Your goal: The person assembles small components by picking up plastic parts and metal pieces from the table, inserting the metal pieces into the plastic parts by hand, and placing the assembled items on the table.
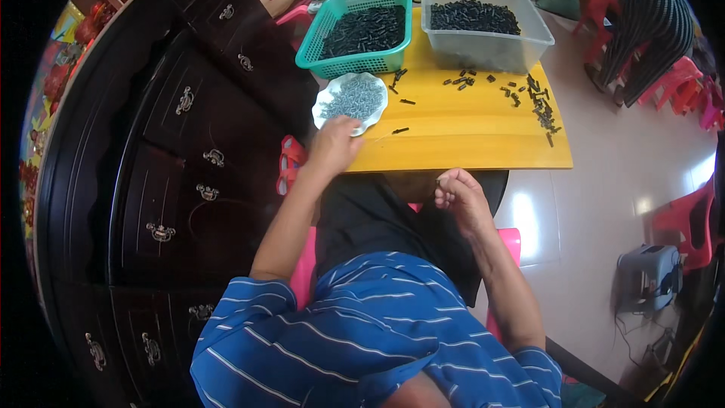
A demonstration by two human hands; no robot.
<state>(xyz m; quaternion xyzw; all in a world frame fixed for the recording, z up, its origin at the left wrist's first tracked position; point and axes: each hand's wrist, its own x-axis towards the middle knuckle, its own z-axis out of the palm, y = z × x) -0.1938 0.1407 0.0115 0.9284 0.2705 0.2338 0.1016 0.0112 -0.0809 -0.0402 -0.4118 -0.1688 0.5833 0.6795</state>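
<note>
My left hand (336,146) is at the near edge of a white scalloped plate (322,98). Its fingers are drawn together at the small silvery metal pieces (355,97) heaped there, and its fingertips are partly hidden. My right hand (462,198) is held over my lap, just off the table's front edge. Its fingers are curled in a pinch, with perhaps a small dark bit at the tips. A short black part (401,131) lies on the yellow table (468,143), right of the plate.
Behind the plate stand a green basket (332,68) and a clear plastic tub (483,53), both holding many black parts. More black parts (542,109) lie along the table's right side. A dark wooden cabinet (219,128) stands close on the left. Other people sit farther off.
</note>
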